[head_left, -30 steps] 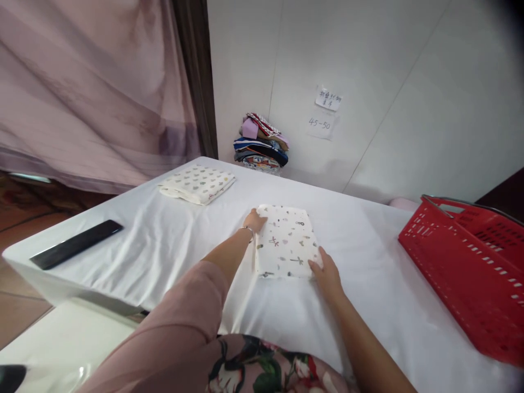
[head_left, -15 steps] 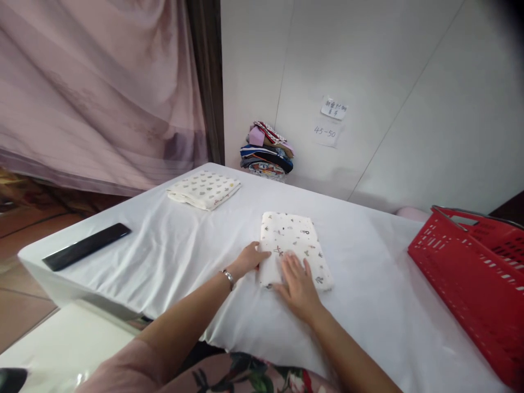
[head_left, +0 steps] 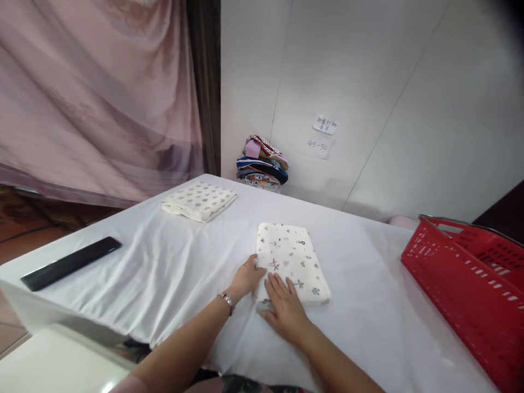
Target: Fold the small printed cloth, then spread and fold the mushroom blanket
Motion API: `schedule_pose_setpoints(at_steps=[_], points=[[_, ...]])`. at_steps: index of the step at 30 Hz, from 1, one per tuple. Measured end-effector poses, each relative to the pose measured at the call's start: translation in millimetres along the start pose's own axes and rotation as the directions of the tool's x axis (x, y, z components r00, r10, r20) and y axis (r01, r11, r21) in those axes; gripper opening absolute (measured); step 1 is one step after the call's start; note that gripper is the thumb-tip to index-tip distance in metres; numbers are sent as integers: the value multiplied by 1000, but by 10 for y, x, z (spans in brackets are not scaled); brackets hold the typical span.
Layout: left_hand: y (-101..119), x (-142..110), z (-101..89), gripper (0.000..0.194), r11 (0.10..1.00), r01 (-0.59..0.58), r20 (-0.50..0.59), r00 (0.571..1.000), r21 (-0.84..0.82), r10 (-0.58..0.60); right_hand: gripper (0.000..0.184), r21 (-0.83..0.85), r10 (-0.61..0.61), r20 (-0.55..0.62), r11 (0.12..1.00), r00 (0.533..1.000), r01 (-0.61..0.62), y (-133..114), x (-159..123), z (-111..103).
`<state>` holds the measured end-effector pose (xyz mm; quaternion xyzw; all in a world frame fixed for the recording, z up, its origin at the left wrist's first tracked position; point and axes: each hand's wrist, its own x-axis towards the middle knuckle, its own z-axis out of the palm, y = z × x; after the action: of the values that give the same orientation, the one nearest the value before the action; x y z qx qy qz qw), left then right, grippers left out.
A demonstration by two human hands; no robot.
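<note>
A folded white cloth (head_left: 289,251) with small printed plants and figures lies flat on the white-covered table in front of me. My left hand (head_left: 246,277), with a bracelet at the wrist, holds the cloth's left edge. Its thumb rests on top, while its other fingers are partly hidden at the side. My right hand (head_left: 286,311) lies flat with fingers stretched out on the cloth's near left corner. Farther back on the left sits another folded cloth (head_left: 200,201), cream with grey spots, touched by neither hand.
A red plastic basket (head_left: 454,284) stands on the table's right side. A flat black object (head_left: 71,263) lies near the left edge. Behind the table, a pile of folded fabrics (head_left: 262,164) is stacked by the wall, below paper notes (head_left: 319,144). A pink curtain (head_left: 102,98) hangs at left.
My left hand has come from the cloth's far left corner nearer along its left edge. My right hand has left the right edge and moved left, flat onto the near left part.
</note>
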<state>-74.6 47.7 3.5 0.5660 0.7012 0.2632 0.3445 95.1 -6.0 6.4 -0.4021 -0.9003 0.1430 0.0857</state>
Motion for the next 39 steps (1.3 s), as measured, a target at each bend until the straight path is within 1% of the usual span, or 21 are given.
schedule_pose_setpoints(at_steps=[3,5,7,9,12,14,15,16,17,19,21,24,27,28,29,31,33,34,35,36,39], points=[[-13,3,-6,56,999,-7,14,1000,-33,8,64,11,37,-8,999,999,-37,130,-49,-118],[-20,8,-10,57,998,-6,25,1000,-57,7,63,-32,143,-66,989,988,-145,297,-108,-198],[-22,12,-13,60,998,2,31,1000,-64,0,63,-75,263,-117,959,958,-272,482,-174,-237],[-18,12,-15,61,999,4,33,999,-47,-2,63,-95,326,-135,936,936,-339,629,-229,-234],[-7,-1,-18,60,1000,-3,33,999,-17,3,64,-85,325,-117,938,938,-336,728,-269,-215],[-2,-15,-24,60,1000,0,30,1000,-18,1,62,-34,326,-102,943,940,-331,754,-279,-225],[-2,-22,-27,61,1000,2,33,999,-21,-1,61,0,339,-120,940,933,-342,773,-286,-236],[-2,-29,-31,61,1000,2,38,999,-22,-1,60,39,368,-159,929,916,-367,801,-295,-245],[-3,-34,-35,61,1000,1,42,999,-22,0,59,85,414,-208,910,886,-406,840,-306,-251],[-8,-39,-38,60,1000,-4,45,999,-18,5,59,193,528,-284,849,800,-492,946,-328,-246],[-15,-33,-32,60,1000,-7,39,999,-15,8,59,280,605,-287,795,743,-539,1063,-334,-224],[-32,1,-10,60,999,-8,34,999,-34,9,60,322,642,-274,762,716,-561,1187,-298,-217],[-56,63,-34,62,994,35,59,998,-105,-29,64,374,686,-239,718,687,-587,1148,-252,-262],[-65,89,-72,63,991,56,65,997,-125,-48,66,406,692,-211,704,690,-583,1087,-252,-274],[-76,120,-130,64,989,69,61,996,-132,-61,67,446,683,-183,699,707,-560,1001,-264,-277],[-103,195,-305,64,995,60,9,998,-85,-59,67,541,609,-108,699,786,-468,785,-320,-247],[-142,293,-530,63,998,34,-71,997,46,-31,69,639,493,6,668,870,-383,573,-392,-188],[-166,350,-644,62,992,29,-98,995,119,-18,71,675,455,59,637,888,-371,498,-420,-161],[-192,408,-747,62,984,29,-110,994,178,-9,73,698,442,89,612,893,-372,457,-435,-145],[-217,463,-834,61,973,26,-104,995,228,-2,74,709,459,88,595,884,-379,452,-434,-143],[-265,567,-955,52,937,10,-48,999,350,7,66,723,581,-36,577,813,-380,638,-329,-225]])
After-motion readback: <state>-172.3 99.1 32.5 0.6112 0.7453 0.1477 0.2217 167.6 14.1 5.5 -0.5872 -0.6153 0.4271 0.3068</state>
